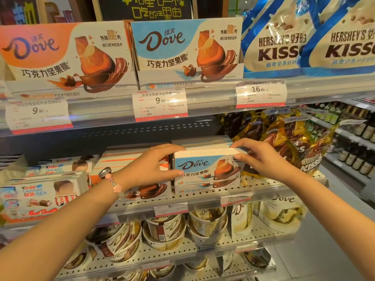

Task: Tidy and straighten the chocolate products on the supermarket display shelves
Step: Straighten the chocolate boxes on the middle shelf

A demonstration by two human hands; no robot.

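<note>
From the head camera, the blue Dove box (pixel 207 171) sits on the middle shelf (pixel 263 184), near the front edge. It stands right in front of the person, between the two hands.

The left hand (pixel 150 165) holds the left end of the box. Its fingers (pixel 172 149) curl over the top corner and its thumb presses the front, low down. The right hand (pixel 261 157) holds the right end, with fingers bent over the top edge and the thumb on the front face. So both hands have a grip on this one box, one at each end.

The box is long from left to right, the same way the shelf edge runs. Both hands are about equally close to it (neither one has to reach further). Its left end touches the orange Dove box (pixel 129 165) beside it. On its right are the gold Kisses bags (pixel 284 136), just beside it.

I think the next job is to line the box up flat with the shelf edge. It already looks nearly straight, so only a small push or pull should be needed. Pushing too far right could squash the bags.

More blue boxes seem to sit behind it, but I cannot tell how many.
</note>
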